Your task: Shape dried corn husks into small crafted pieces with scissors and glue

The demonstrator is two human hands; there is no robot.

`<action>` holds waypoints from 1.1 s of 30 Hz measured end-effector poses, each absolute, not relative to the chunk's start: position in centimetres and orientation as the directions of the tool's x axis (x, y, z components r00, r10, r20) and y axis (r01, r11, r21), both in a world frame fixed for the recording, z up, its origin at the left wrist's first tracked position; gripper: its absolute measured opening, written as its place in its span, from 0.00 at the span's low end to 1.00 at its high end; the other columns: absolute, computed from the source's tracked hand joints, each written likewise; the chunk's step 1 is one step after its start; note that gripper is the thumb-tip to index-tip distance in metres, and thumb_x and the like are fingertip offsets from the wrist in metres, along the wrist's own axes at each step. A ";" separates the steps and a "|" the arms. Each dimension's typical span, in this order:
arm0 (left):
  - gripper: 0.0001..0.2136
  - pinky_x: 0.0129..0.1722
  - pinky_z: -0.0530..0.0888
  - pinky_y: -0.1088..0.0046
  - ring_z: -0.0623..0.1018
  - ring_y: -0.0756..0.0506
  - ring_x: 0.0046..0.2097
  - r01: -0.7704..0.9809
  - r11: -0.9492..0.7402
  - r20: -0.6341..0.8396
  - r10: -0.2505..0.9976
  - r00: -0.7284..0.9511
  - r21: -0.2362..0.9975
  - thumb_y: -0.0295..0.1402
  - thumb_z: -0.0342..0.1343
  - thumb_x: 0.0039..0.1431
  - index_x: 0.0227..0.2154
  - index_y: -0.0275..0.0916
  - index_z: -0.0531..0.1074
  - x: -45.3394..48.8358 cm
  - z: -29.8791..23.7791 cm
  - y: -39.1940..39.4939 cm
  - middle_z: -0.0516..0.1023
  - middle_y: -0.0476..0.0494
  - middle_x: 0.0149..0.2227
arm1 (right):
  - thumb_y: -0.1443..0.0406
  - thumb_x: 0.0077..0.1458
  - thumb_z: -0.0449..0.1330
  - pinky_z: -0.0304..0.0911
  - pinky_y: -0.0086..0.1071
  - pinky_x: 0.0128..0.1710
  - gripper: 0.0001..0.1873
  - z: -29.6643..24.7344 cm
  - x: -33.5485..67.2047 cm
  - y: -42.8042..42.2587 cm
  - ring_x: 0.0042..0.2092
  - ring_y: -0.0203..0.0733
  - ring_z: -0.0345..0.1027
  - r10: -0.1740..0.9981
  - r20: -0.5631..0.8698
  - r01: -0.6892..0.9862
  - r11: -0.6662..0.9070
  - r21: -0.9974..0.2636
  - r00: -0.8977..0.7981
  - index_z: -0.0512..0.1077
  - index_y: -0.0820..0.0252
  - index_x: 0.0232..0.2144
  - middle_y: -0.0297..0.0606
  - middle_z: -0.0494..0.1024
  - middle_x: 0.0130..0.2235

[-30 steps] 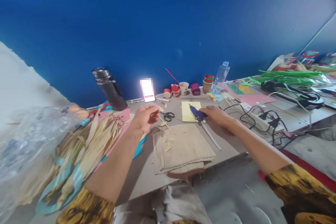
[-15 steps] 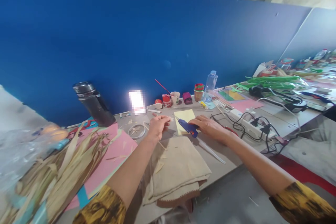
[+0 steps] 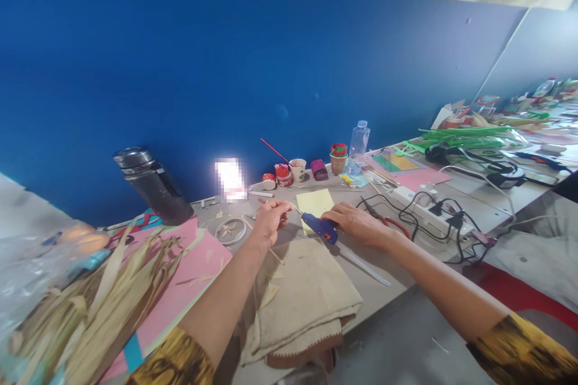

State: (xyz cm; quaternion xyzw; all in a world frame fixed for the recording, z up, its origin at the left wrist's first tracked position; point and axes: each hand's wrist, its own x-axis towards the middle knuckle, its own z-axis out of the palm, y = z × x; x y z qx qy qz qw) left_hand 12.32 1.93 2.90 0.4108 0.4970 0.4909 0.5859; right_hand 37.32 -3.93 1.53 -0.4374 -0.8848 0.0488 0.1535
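The glue gun [image 3: 320, 226], clasped in the right hand's [image 3: 356, 225] grip on the bench [image 3: 345, 195], has been drawn nozzle-first to the husk sliver [image 3: 289, 206] pinched in the left hand [image 3: 270, 221]; gluing is judged begun.

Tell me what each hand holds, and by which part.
Right hand grips the blue glue gun by its handle end. Left hand pinches a small pale piece; which part cannot be told.
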 end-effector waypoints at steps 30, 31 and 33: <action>0.12 0.18 0.56 0.81 0.65 0.56 0.23 -0.100 0.121 -0.112 0.990 0.091 0.988 0.35 0.68 0.32 0.21 0.34 0.76 11.8 3.1 1.7 0.76 0.44 0.27 | 0.71 0.66 0.51 0.62 0.34 0.44 0.18 1.3 37.5 -3.9 0.50 0.46 0.66 0.828 0.190 0.790 0.560 -0.247 -0.528 0.71 0.54 0.53 0.43 0.74 0.46; 0.11 0.18 0.56 0.81 0.65 0.56 0.23 -0.102 0.124 -0.116 0.990 0.084 0.987 0.35 0.68 0.32 0.21 0.34 0.76 11.7 3.1 1.7 0.76 0.45 0.26 | 0.71 0.66 0.51 0.62 0.34 0.44 0.17 1.3 37.5 -4.0 0.49 0.46 0.67 0.829 0.197 0.791 0.559 -0.247 -0.524 0.71 0.54 0.54 0.43 0.74 0.46; 0.11 0.18 0.56 0.81 0.65 0.56 0.22 -0.104 0.133 -0.126 0.989 0.077 0.986 0.34 0.68 0.32 0.20 0.34 0.76 11.7 3.1 1.7 0.75 0.46 0.25 | 0.70 0.66 0.51 0.62 0.34 0.44 0.17 1.4 37.4 -4.1 0.49 0.46 0.67 0.823 0.209 0.785 0.567 -0.247 -0.529 0.70 0.53 0.54 0.43 0.74 0.46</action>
